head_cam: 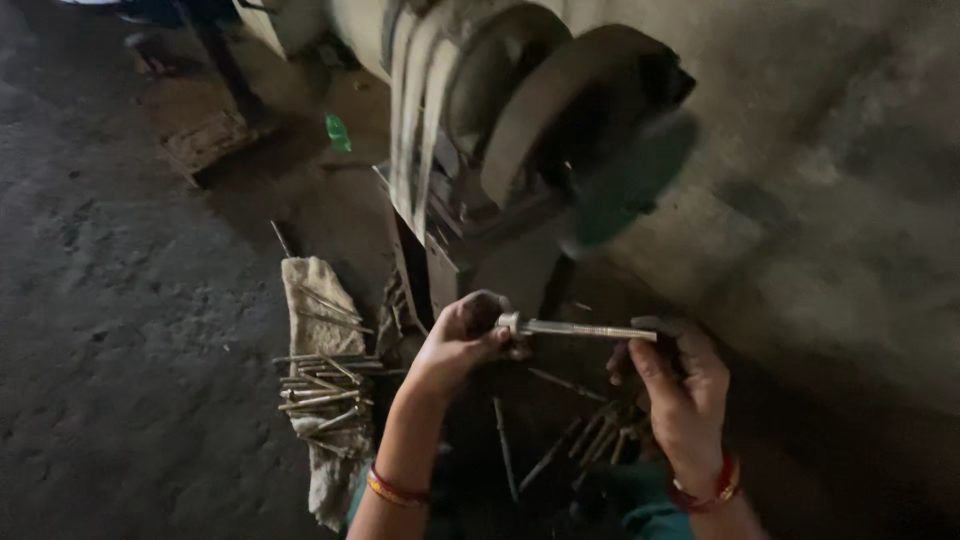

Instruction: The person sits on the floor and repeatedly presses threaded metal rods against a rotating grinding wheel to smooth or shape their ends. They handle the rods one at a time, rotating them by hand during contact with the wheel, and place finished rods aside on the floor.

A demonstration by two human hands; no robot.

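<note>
While the dim light hid much of the scene, a long metal bolt (585,329) showed clearly, held level between two hands in front of a grinding machine (520,150). The bolt was a thin, pale grey rod with a wider head at its left end. The left hand (462,340) was curled tightly around that head end, fingers folded in. The right hand (680,385) pinched the bolt's other end between thumb and fingertips, the rest of the hand loosely bent. Both wrists wore red and gold bangles.

Just above and behind the bolt stood the machine, a heavy, worn body with broad rounded guards of dull, dusty metal. Its dark green wheel (630,185) looked smeared, as if spinning, and hung near the bolt's right half without visibly touching it.

To the left, on the floor, lay a strip of coarse, dirty cloth (315,290) with a loose stack of similar metal rods (325,395) piled crosswise on it. More rods (600,435) lay scattered in shadow below the hands, partly hidden by the right hand. The floor (120,300) was rough, dark grey concrete, and a pale, stained wall (820,200) rose on the right. A small green object (338,132) lay farther back; what it was could not be told.
</note>
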